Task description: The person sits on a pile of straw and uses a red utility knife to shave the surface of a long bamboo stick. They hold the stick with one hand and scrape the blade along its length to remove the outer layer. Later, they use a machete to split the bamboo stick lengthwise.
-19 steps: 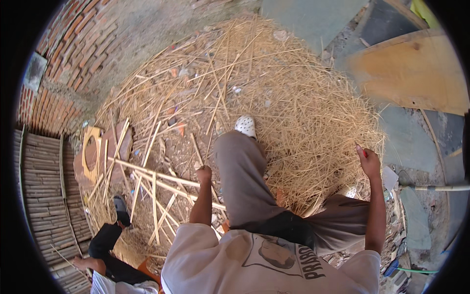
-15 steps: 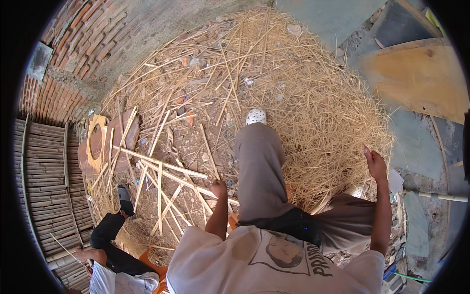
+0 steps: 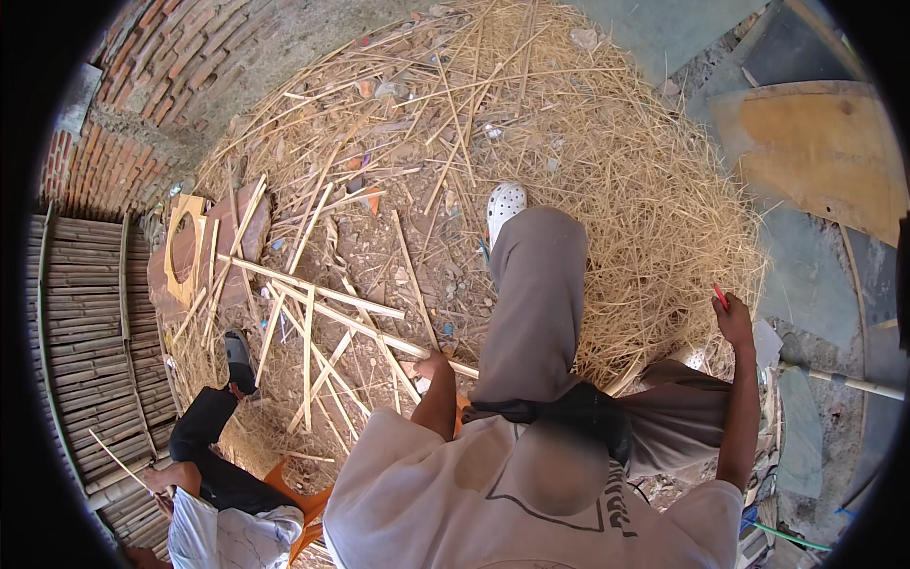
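Observation:
Ahead and to the left of my lap, my left hand [image 3: 434, 365] has its fingers curled over a pale bamboo strip [image 3: 379, 331] that lies across the other strips. A thinner strip [image 3: 413, 270] runs from beside this hand toward the far side. Off to the right, my right hand [image 3: 736, 322] is closed around a slim red object [image 3: 721, 297] that sticks up past the fingers; its kind is too small to make out. That hand is in the air above the edge of the straw-like shavings [image 3: 654, 256].
At lower left a person [image 3: 237, 536] sits holding a thin stick [image 3: 118, 460]. A cut-out wooden board [image 3: 175, 280] lies at left, near a bamboo-slat panel [image 3: 81, 332] and brick wall [image 3: 156, 81]. At right are a brown sheet [image 3: 806, 142] and a pole [image 3: 853, 383].
The view has tilted, so the ground appears higher. My left hand has come back toward me onto the strip. My right hand still holds the red object, which shows more. My knee has shifted right.

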{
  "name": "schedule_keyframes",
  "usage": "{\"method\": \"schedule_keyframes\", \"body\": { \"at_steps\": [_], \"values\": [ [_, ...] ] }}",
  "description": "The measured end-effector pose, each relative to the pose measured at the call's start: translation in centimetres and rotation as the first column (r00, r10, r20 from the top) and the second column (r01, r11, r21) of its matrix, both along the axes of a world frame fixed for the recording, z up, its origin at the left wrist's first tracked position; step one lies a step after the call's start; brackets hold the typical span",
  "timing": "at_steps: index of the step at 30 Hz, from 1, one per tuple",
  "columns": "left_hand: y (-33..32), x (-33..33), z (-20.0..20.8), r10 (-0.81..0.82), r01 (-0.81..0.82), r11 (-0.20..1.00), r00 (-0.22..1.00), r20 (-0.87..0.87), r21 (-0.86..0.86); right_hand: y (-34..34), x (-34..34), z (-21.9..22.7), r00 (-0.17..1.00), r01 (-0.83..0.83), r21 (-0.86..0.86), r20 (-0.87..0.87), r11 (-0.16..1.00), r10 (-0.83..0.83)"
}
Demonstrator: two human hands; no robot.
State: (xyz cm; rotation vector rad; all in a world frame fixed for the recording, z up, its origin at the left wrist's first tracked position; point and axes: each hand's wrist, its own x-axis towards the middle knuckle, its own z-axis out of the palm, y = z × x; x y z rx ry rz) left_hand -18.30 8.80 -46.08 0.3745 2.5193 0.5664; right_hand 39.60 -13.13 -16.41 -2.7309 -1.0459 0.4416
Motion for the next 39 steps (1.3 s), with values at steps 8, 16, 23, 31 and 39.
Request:
{"method": "schedule_keyframes", "body": {
  "at_steps": [8, 16, 23, 31, 39],
  "values": [
    [0.6, -2.9, -0.4, -0.186, 0.199, 0.98, 0.929, 0.318, -0.008, -0.5, 0.0, -0.9, 0.998, -0.06, -0.032, -0.024, 0.998, 0.059],
    [-0.5, -5.1, -0.7, -0.317, 0.317, 0.949, 0.948, 0.03, 0.01, -0.6, 0.0, -2.0, 0.995, -0.097, -0.136, -0.018, 0.986, 0.096],
    [-3.6, -12.3, -4.8, -0.285, 0.181, 0.894, 0.936, -0.208, -0.41, 0.0, -0.4, -1.9, 0.994, -0.046, -0.251, -0.105, 0.967, 0.021],
    [-4.6, -14.9, -3.4, -0.515, 0.485, 0.796, 0.857, 0.015, -0.362, -1.2, -0.7, -3.6, 0.994, -0.074, -0.147, -0.085, 0.986, 0.062],
    [-6.2, -14.5, 4.2, -0.536, 0.499, 0.829, 0.837, -0.108, -0.252, -1.1, -0.7, -3.5, 0.992, -0.123, -0.137, -0.048, 0.983, 0.118]
  ]
}}
